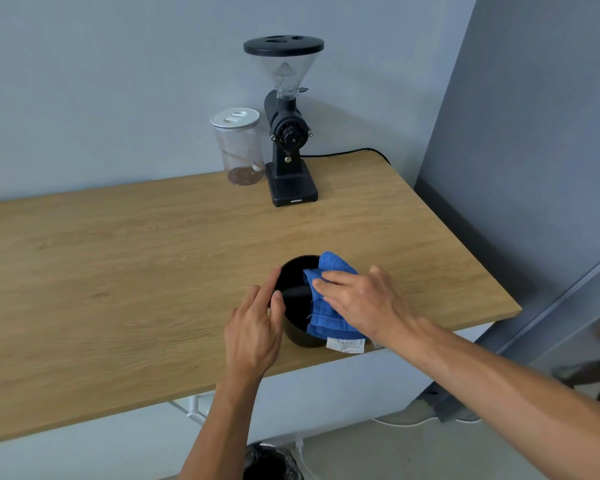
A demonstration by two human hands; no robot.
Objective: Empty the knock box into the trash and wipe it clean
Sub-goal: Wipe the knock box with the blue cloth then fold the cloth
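Observation:
A round black knock box [296, 303] with a bar across its top stands near the front edge of the wooden table [125, 271]. A blue cloth [326, 306] with a white label lies over the box's right half and hangs into it. My right hand [364, 303] presses flat on the cloth, fingers pointing left. My left hand [257, 327] holds the box's left rim, thumb on the rim and fingers against the outer wall. A bin with a black bag [271, 462] shows on the floor under the table's front edge.
A black coffee grinder [286, 133] with a clear hopper stands at the back of the table, its cable running right. A clear jar [239, 147] with a white lid stands to its left. A grey wall panel rises at the right.

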